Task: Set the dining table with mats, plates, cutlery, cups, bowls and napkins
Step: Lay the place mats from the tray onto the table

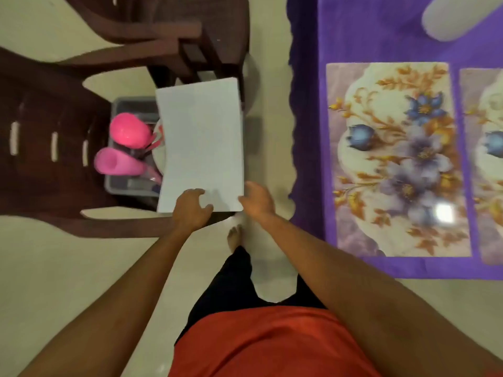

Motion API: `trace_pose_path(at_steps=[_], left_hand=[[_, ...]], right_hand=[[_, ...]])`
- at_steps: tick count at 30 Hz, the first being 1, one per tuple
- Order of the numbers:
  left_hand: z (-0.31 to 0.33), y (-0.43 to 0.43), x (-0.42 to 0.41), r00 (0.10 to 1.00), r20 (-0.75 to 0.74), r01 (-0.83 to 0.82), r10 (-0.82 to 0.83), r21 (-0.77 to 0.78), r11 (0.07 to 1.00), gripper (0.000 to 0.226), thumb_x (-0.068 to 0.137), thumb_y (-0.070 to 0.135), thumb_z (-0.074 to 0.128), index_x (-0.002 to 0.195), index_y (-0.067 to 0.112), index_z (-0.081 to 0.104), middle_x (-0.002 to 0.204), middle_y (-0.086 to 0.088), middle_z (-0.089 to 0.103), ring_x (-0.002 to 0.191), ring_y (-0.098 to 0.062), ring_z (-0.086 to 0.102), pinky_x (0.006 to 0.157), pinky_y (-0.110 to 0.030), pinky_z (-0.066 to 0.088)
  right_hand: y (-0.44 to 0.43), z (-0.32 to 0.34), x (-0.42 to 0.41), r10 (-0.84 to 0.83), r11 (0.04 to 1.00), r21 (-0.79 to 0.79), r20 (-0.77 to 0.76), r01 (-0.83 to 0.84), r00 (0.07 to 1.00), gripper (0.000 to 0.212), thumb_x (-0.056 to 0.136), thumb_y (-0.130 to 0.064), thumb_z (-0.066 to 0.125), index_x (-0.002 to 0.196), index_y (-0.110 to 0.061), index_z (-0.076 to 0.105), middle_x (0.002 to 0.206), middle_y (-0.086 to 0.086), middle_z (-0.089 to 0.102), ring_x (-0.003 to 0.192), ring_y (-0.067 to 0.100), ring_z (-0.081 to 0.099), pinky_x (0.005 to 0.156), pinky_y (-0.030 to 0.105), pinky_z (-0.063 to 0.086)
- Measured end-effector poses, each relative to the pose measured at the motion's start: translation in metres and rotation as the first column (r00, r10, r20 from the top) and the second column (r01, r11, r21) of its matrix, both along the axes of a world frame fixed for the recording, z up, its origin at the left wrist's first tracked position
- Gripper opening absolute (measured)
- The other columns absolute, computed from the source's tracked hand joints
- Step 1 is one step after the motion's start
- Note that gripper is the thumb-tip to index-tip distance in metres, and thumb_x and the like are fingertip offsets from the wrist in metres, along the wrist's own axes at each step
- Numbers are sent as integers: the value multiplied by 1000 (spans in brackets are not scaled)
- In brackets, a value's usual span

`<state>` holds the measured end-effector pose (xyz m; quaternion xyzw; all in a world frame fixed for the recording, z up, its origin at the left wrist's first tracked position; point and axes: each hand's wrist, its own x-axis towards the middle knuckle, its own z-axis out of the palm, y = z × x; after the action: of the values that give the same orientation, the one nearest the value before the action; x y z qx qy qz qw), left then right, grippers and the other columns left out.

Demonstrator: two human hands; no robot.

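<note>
Left hand [192, 206] pinches the near edge of a white mat [201, 145] over the chair-borne tub [130, 186], right hand [257, 201] loosely open beside it; mat-laying step, next placement judged beside the floral mats [394, 159] on the purple table [353, 28].

Head camera, steeply downward, close.

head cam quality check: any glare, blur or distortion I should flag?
Head view: soft motion blur overall, worst on the brown chairs and pink cups; a bright specular glare spot on the floral mat near its lower right; wide-angle bending along the purple tablecloth edge; even indoor light, faint shadows only.
</note>
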<state>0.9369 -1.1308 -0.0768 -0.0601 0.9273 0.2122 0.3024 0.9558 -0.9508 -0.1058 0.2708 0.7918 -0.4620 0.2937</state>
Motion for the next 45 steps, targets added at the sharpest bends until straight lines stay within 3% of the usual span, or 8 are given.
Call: trace_pose_path(at_steps=[4, 9, 14, 25, 28, 34, 40, 45], left_hand=[[-33, -51, -11, 987, 151, 66, -59, -41, 997, 62, 94, 31, 62, 148, 9, 42, 149, -13, 45, 138, -30, 39, 113, -39, 31], [-67, -62, -33, 938, 303, 181, -166, -20, 983, 69, 94, 41, 59, 153, 20, 31, 153, -15, 36, 138, -33, 38, 112, -45, 37], [-87, -55, -42, 861, 442, 255, -251, 51, 966, 68, 89, 49, 57, 146, 23, 31, 144, -21, 39, 126, -39, 48, 104, -50, 45], [-81, -44, -37, 915, 316, 249, -249, 39, 968, 59, 92, 44, 58, 140, 22, 34, 135, -15, 47, 117, -35, 53, 99, -51, 46], [-77, -46, -38, 929, 297, 218, -223, 52, 975, 61, 93, 41, 58, 144, 21, 33, 138, -15, 47, 120, -35, 52, 100, -50, 47], [-80, -44, -36, 917, 312, 251, -250, 38, 967, 63, 92, 43, 58, 145, 21, 33, 140, -16, 45, 121, -36, 52, 101, -51, 46], [-84, -41, -37, 848, 373, 394, -376, 29, 919, 71, 92, 48, 61, 149, 22, 26, 147, -19, 34, 126, -40, 48, 103, -48, 45], [-86, -40, -39, 842, 386, 390, -376, 43, 920, 72, 93, 48, 59, 150, 22, 22, 150, -22, 30, 128, -43, 47, 103, -48, 43]], right_hand=[[-19, -25, -14, -91, 982, 179, 170, 60, 981, 62, 85, -33, 67, 142, -18, 50, 138, 8, 56, 121, 32, 58, 95, 43, 54], [-32, -49, -29, -50, 969, 246, 209, -3, 977, 60, 83, -38, 66, 138, -21, 52, 131, 4, 60, 113, 28, 61, 93, 44, 55], [-43, -62, -41, -274, 940, 251, 157, 230, 949, 29, 82, -38, 76, 93, -17, 61, 94, 1, 68, 87, 23, 66, 80, 39, 58], [-42, -45, -46, -501, 853, 196, 48, 483, 864, 14, 79, -17, 82, 91, -20, 75, 75, -9, 69, 70, 10, 67, 74, 33, 61], [-40, -39, -44, -496, 855, 190, 31, 482, 868, 15, 81, -16, 80, 94, -23, 75, 76, -12, 68, 71, 8, 66, 75, 30, 59], [-39, -35, -42, -464, 859, 250, 16, 446, 886, 25, 81, -17, 79, 70, -31, 61, 80, -8, 71, 73, 12, 68, 73, 31, 60], [-46, -31, -37, -463, 839, 309, -29, 448, 886, 5, 85, -21, 76, 82, -25, 74, 86, -4, 75, 76, 17, 70, 75, 37, 61], [-56, -22, -33, -435, 840, 321, -79, 436, 897, 14, 92, -29, 67, 80, -24, 75, 81, -6, 73, 74, 16, 69, 71, 32, 58]])
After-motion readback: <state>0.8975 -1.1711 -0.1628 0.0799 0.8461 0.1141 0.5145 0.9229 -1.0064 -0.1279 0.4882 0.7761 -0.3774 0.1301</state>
